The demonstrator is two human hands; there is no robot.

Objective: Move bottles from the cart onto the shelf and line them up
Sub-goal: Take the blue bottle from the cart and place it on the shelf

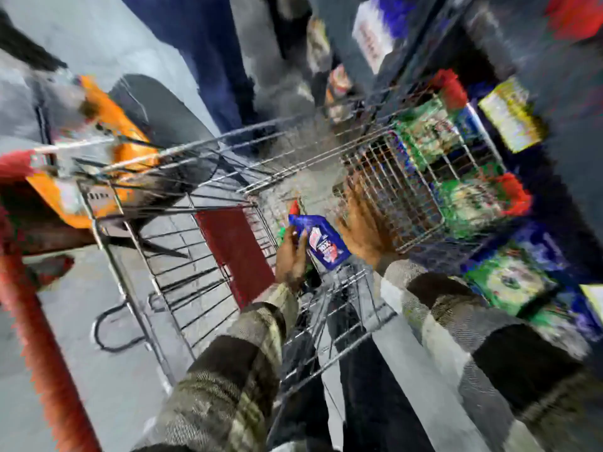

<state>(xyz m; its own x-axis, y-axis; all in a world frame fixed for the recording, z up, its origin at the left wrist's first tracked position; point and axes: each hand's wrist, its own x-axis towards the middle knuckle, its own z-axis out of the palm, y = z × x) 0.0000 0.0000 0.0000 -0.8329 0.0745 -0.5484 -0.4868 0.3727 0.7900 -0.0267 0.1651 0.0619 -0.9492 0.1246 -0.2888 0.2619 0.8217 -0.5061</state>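
The frame is heavily blurred. My left hand point(292, 256) grips a blue bottle point(321, 241) with a red cap and a white label, held above the near end of the wire cart point(208, 177). My right hand point(368, 230) hovers just right of the bottle with its fingers spread, holding nothing. The shelf point(509, 275) runs along the right side, stocked with green and blue packs. A dark red flap point(235, 252) hangs inside the cart near my left hand. What lies on the cart's bottom cannot be made out.
An orange object point(107, 148) sits at the cart's far left corner. A red pole point(42, 353) runs down the left edge. Red-topped green packs point(434, 125) stand beyond the cart on the right. Grey floor shows to the left.
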